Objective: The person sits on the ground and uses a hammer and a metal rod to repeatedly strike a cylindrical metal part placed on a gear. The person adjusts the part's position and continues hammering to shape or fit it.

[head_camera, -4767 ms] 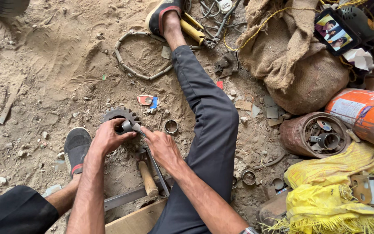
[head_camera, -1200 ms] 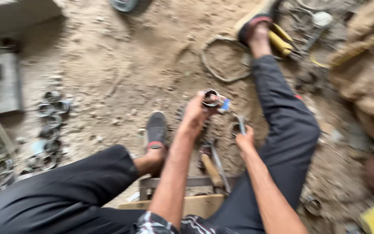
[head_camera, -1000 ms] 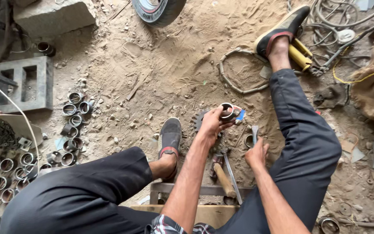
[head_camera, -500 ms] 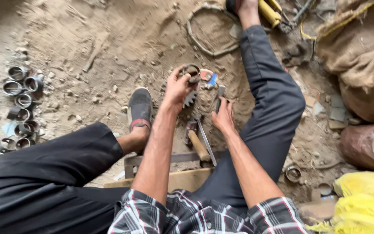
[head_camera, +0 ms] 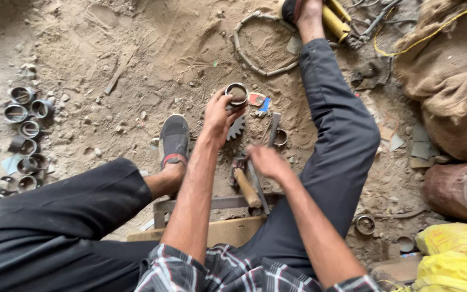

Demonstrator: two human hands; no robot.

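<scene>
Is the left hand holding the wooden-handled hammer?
No, the left hand holds a short metal ring, while the wooden-handled hammer lies below on the ground.

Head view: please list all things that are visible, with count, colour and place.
metal ring: one, grey, held up in left hand
gear: one, grey, on ground under left hand
hammer: one, wooden handle, between the legs
metal strip: one, grey, by right hand
metal sleeves: many, grey, far left
wire hoop: one, grey, top centre
sack: one, brown, right
yellow bag: one, bottom right
left hand: grip on ring
right hand: blurred, above hammer
</scene>
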